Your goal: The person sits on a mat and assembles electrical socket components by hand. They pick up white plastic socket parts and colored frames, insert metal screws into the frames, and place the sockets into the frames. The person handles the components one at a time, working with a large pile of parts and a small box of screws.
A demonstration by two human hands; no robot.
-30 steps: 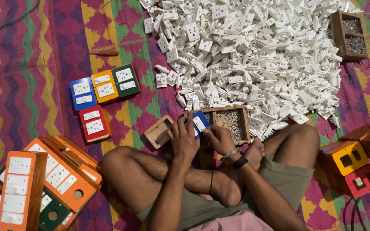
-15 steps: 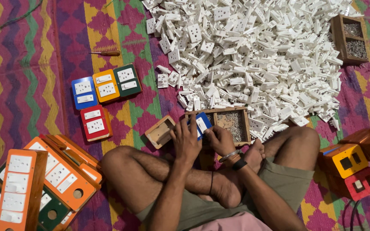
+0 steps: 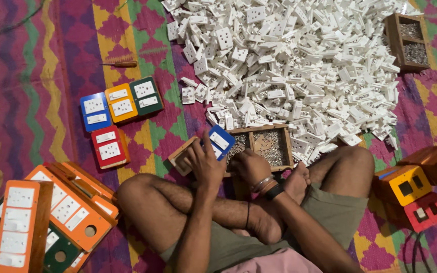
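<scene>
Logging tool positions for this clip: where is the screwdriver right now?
In the head view the screwdriver lies on the mat at upper left, left of the white socket pile and just above the orange box, away from both hands.

The floor is covered by a woven rug (image 3: 31, 101) with zigzag bands of purple, magenta, yellow, green and orange. A big heap of white sockets (image 3: 299, 65) fills the upper middle and right of it. A wooden box (image 3: 391, 38) of small metal parts stands at the heap's right edge. A screwdriver (image 3: 120, 63) lies on the rug left of the heap. Below it, four small boards (image 3: 120, 114) in blue, orange, green and red lie close together. Longer orange boards (image 3: 41, 222) are stacked at lower left. Orange, yellow and red boxes (image 3: 416, 187) sit at the right edge. The light is even and soft.
</scene>
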